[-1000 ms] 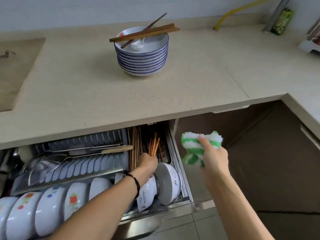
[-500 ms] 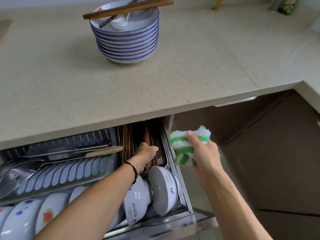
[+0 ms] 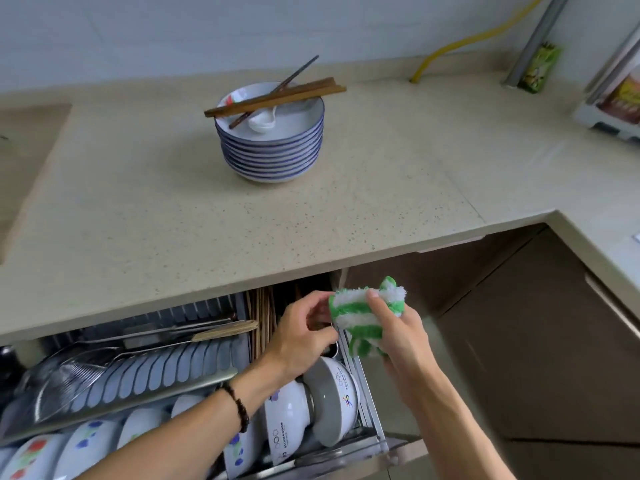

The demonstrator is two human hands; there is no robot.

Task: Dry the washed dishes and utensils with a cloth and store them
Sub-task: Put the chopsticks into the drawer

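1. A speckled beige countertop (image 3: 363,188) fills the upper half of the view and turns a corner at 3 o'clock.
2. A stack of blue-rimmed plates (image 3: 272,150) stands on it near 12 o'clock.
3. A yellow hose (image 3: 460,43) rises from the countertop's back edge at 1 o'clock.
4. A green packet (image 3: 538,69) leans beside a metal pipe (image 3: 535,39) at 2 o'clock.
5. A white holder (image 3: 613,112) sits at the far right edge.
6. A sunken sink (image 3: 24,161) lies at 9 o'clock.
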